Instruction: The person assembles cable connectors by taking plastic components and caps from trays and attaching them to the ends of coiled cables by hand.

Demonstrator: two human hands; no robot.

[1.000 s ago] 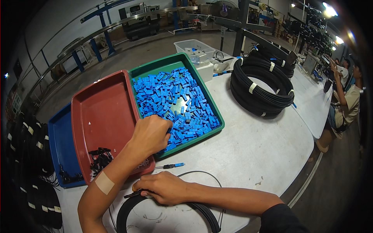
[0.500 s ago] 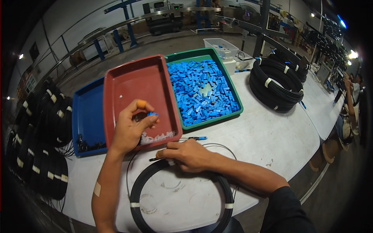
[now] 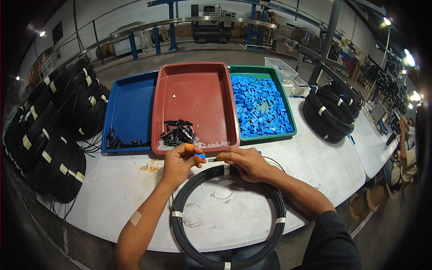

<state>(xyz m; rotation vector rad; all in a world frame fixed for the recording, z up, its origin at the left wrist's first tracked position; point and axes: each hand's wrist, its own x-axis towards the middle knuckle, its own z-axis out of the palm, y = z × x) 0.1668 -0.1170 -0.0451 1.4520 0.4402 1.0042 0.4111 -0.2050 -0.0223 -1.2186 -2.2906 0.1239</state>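
My left hand [image 3: 176, 165] pinches a small blue plastic connector housing [image 3: 200, 156] between thumb and index finger; an orange cover is on a finger. Facing it, my right hand [image 3: 253, 164] is closed on a black cable end with a connector tip [image 3: 212, 160]. A narrow gap seems to separate housing and tip. Beneath both hands a coil of black cable [image 3: 179, 230], bound with white tape, lies on the white table [image 3: 135, 198] and overhangs its near edge. My right palm and some fingertips are hidden.
A red tray [image 3: 193, 74] holds black and clear small parts, between a blue tray [image 3: 130, 103] with black parts and a green tray [image 3: 294, 132] full of blue housings. Cable coils stand left [image 3: 56, 166] and right [image 3: 325, 118]. Another person [image 3: 400, 157] sits far right.
My left hand has come down from over the red tray with the blue housing, toward the cable end in my right hand. The view has shifted, so the trays appear farther right.
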